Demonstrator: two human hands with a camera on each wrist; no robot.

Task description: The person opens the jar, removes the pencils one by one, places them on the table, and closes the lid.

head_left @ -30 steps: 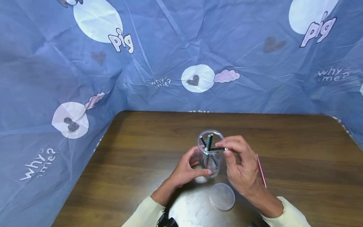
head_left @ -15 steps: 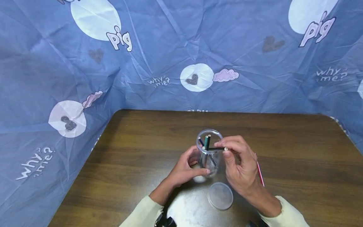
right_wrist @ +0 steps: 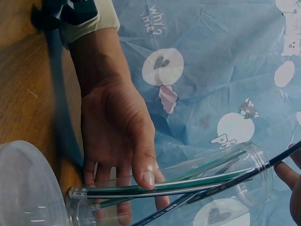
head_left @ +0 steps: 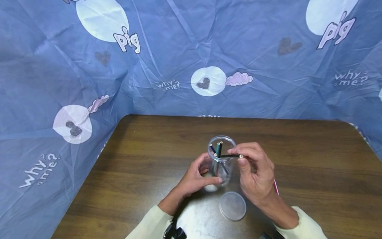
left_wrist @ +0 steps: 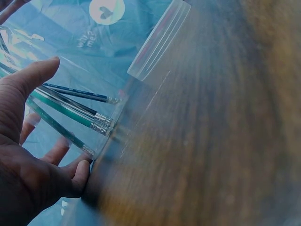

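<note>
A clear jar (head_left: 225, 175) stands on the table with several dark and green pencils (head_left: 218, 151) inside. My left hand (head_left: 194, 179) grips the jar from its left side, fingers behind and thumb in front; the left wrist view shows that hand (left_wrist: 33, 155) around the wall and the pencils' metal ends (left_wrist: 101, 127) at the jar's bottom. Beside the rim, my right hand (head_left: 258, 176) pinches the end of a dark pencil (head_left: 231, 156) that leans out over the rim. In the right wrist view this pencil (right_wrist: 221, 185) runs slantwise down into the jar.
A round translucent lid (head_left: 233, 206) lies on the wooden table (head_left: 134, 159) in front of the jar. A red and white stick-like item (head_left: 276, 187) lies partly hidden behind my right wrist. Blue printed cloth (head_left: 167, 49) hangs behind and to the left.
The right hand has shifted slightly right with the pencil's end. The red and white item is now more covered by that hand. The left hand's grip is unchanged.
</note>
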